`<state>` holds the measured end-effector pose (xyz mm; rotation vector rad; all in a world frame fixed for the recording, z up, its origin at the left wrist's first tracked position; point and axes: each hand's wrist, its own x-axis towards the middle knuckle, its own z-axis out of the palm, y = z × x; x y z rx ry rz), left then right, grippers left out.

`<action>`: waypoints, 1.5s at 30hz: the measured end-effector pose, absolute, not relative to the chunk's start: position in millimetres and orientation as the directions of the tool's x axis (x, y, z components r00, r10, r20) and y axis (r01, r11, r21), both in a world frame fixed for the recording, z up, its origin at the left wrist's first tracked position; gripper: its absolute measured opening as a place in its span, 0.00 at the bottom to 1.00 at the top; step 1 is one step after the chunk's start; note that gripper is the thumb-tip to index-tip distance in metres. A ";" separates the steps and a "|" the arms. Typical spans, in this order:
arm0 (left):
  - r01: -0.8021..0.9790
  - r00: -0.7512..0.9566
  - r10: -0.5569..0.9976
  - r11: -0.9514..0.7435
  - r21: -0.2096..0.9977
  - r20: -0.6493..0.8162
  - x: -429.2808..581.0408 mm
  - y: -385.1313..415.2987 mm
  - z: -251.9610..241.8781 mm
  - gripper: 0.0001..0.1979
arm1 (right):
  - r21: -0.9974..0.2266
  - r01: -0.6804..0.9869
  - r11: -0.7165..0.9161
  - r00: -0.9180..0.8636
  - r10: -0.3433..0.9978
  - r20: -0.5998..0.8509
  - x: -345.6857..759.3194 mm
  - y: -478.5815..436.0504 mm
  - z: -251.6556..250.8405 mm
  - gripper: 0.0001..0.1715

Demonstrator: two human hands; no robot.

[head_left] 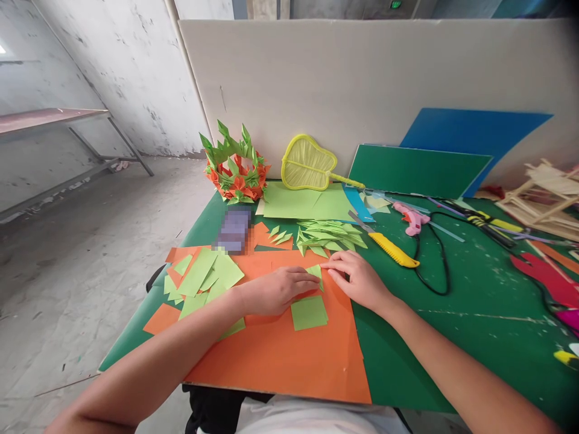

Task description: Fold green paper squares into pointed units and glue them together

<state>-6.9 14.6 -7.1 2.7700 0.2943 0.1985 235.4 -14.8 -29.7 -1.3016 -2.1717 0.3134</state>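
Observation:
My left hand (278,291) lies palm down on an orange sheet (289,367), its fingers stretched out over a small light green paper piece (315,272). At that piece's right edge, my right hand (359,280) has thumb and forefinger drawn together on the paper. Just below sits a flat green paper square (310,313). Beyond my hands is a pile of folded pointed green paper leaves (332,235). Loose green paper squares (210,274) lie in a heap left of my left hand, with an orange square (161,318) near them.
An orange and green paper crown (237,175) and a yellow fan (307,163) stand at the back. Right of my hands lie a yellow utility knife (393,249) with blade out, a pink glue gun (411,218) with black cord, and pliers (486,226). A wooden model (545,193) stands far right.

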 end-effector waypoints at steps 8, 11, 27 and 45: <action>0.243 0.963 0.266 -0.926 0.290 0.042 -4.5 3.1 -6.2 0.40 | -0.634 0.669 0.387 -0.247 0.921 0.302 223.3 -14.0 -35.5 0.08; 0.271 0.954 0.295 -0.924 0.271 0.050 -4.7 0.9 -7.4 0.40 | -0.659 0.665 0.352 -0.210 0.935 0.287 219.3 -15.1 -34.1 0.06; 0.340 0.940 0.342 -0.932 0.123 -0.009 -1.9 -2.5 -5.4 0.33 | -0.570 0.718 0.399 -0.234 0.910 0.343 214.2 -12.9 -30.6 0.05; 0.492 0.866 0.497 -0.866 0.088 0.052 7.5 -11.0 -12.9 0.22 | -0.286 0.650 0.704 -0.564 0.699 0.441 228.2 -7.2 -34.7 0.10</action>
